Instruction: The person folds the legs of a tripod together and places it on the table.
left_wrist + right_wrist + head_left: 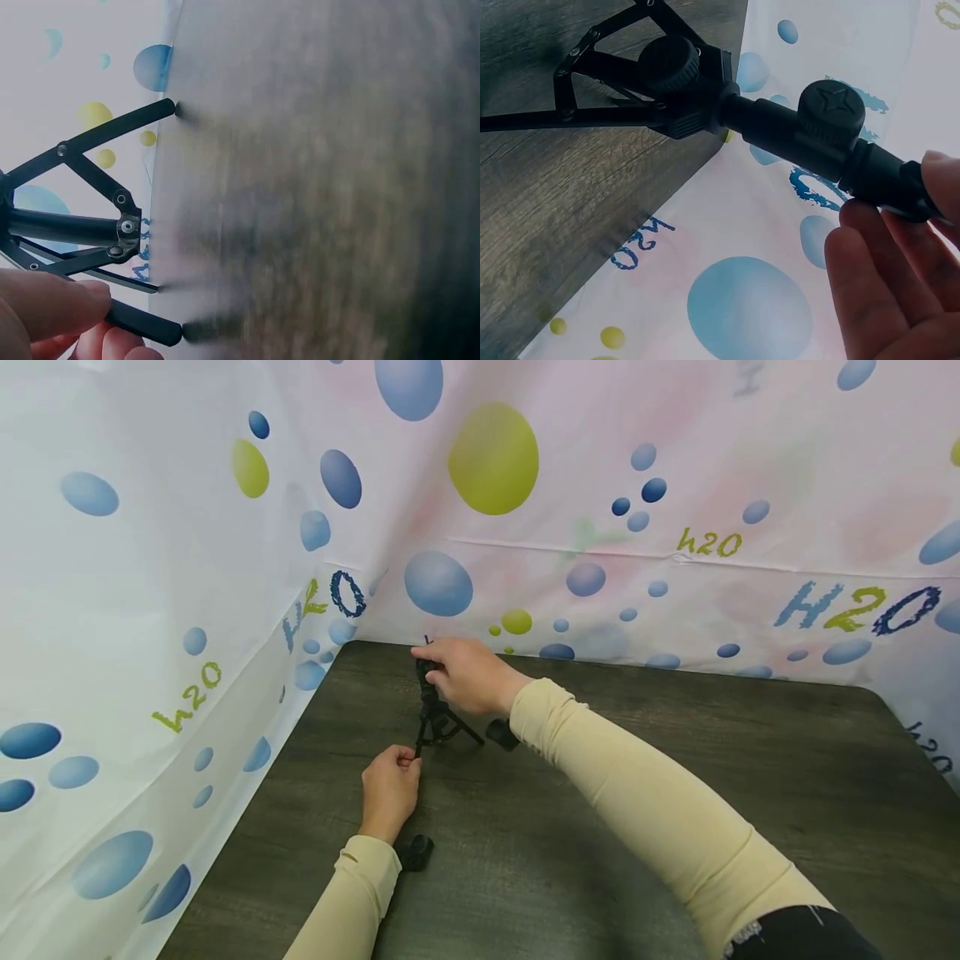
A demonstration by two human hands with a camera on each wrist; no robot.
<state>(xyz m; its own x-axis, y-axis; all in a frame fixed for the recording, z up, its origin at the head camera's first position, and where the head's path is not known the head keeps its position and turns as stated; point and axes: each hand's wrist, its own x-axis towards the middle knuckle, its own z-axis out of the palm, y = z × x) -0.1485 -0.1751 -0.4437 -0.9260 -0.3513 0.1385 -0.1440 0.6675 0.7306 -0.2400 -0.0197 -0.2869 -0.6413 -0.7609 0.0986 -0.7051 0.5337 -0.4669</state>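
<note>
A small black tripod stands on the dark wooden table near its back left corner, legs spread. My left hand pinches one leg low down between thumb and fingers; the left wrist view shows that leg passing out of the grip to a rounded tip. Up at the tripod's top end, my right hand holds the head with its thumb and fingers. In the right wrist view, two round knobs stick out from the tripod: a larger one by the leg joint and one with a star on the column.
A white sheet printed with blue and green bubbles and "H2O" lettering hangs along the back and left sides. The table's left edge runs close to my left arm. Small black devices sit by both wrists.
</note>
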